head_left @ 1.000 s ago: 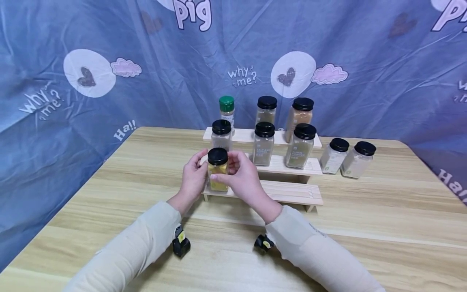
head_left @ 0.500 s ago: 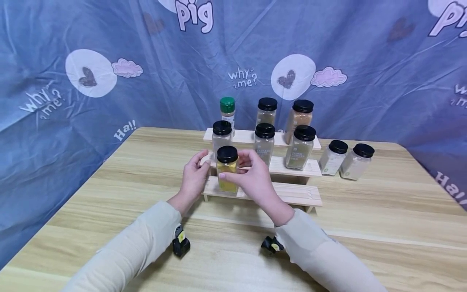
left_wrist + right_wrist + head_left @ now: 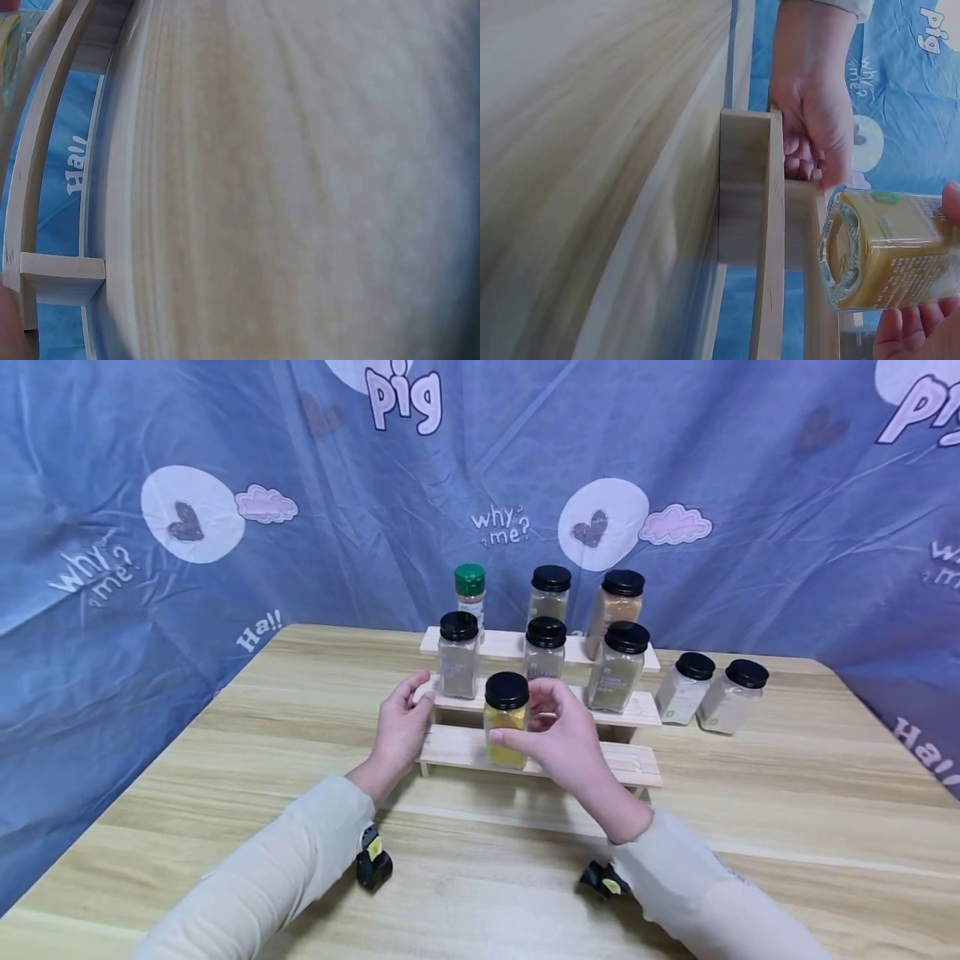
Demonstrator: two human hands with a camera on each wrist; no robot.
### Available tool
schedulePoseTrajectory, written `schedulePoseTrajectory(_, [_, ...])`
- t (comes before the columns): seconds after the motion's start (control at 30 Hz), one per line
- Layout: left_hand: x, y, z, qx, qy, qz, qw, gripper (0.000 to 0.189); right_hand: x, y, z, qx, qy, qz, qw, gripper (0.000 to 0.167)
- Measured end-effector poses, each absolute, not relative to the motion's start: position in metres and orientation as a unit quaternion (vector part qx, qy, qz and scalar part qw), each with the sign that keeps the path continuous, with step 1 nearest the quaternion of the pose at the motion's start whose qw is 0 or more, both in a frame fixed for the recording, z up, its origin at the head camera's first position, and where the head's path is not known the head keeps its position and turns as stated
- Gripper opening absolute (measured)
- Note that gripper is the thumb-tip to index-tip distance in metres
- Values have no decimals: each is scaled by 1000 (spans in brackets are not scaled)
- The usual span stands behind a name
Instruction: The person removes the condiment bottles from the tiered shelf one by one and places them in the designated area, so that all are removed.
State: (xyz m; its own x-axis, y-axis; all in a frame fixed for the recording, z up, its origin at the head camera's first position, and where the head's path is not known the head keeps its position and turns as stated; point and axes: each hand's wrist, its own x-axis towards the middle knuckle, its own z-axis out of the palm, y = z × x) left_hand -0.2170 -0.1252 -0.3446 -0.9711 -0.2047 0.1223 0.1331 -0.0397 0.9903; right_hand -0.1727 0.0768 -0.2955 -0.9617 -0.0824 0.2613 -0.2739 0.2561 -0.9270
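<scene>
A square clear jar of yellow spice powder with a black lid (image 3: 507, 727) is in my right hand (image 3: 570, 743), thumb on its near side and fingers on the far side. It stands upright, over the middle of the lowest tier in the head view. From the right wrist view, the bottom of the jar (image 3: 844, 247) shows, raised off the shelf. At the left end of the three-tier wooden rack (image 3: 540, 758), my left hand (image 3: 401, 722) holds the end of the middle tier, its curled fingers (image 3: 799, 154) seen in the right wrist view.
On the middle tier stand three black-lidded spice jars, one of them a grey-powder jar (image 3: 458, 664). The top tier bears a green-capped bottle (image 3: 470, 589) and two black-lidded jars. Two pale-powder jars, one at the far right (image 3: 733, 697), lean on the table beside the rack.
My right hand has carried the yellow-powder jar rightward, from the left end of the lowest tier to its middle. The left hand stays at the rack's left end.
</scene>
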Motion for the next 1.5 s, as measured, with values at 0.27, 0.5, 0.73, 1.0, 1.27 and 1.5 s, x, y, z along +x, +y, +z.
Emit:
schedulePoseTrajectory(0.27, [-218, -125, -345, 32, -692, -712, 119, 39, -167, 101, -302, 129, -782, 599, 112, 56])
schedulePoseTrajectory(0.5, [-218, -123, -345, 33, -697, -706, 120, 39, -164, 122, -298, 97, -803, 576, 116, 56])
schedulePoseTrajectory(0.73, [-217, -126, -345, 36, -702, -701, 118, 40, -166, 138, -299, 89, -802, 575, 133, 55])
schedulePoseTrajectory(1.0, [-216, -125, -347, 38, -689, -715, 116, 39, -167, 168, -302, 104, -789, 587, 149, 48])
schedulePoseTrajectory(1.27, [-216, -124, -344, 40, -695, -708, 121, 39, -167, 209, -298, 126, -763, 611, 170, 49])
schedulePoseTrajectory(1.5, [-217, -123, -343, 35, -693, -710, 120, 39, -178, 257, -309, 124, -798, 563, 174, 45])
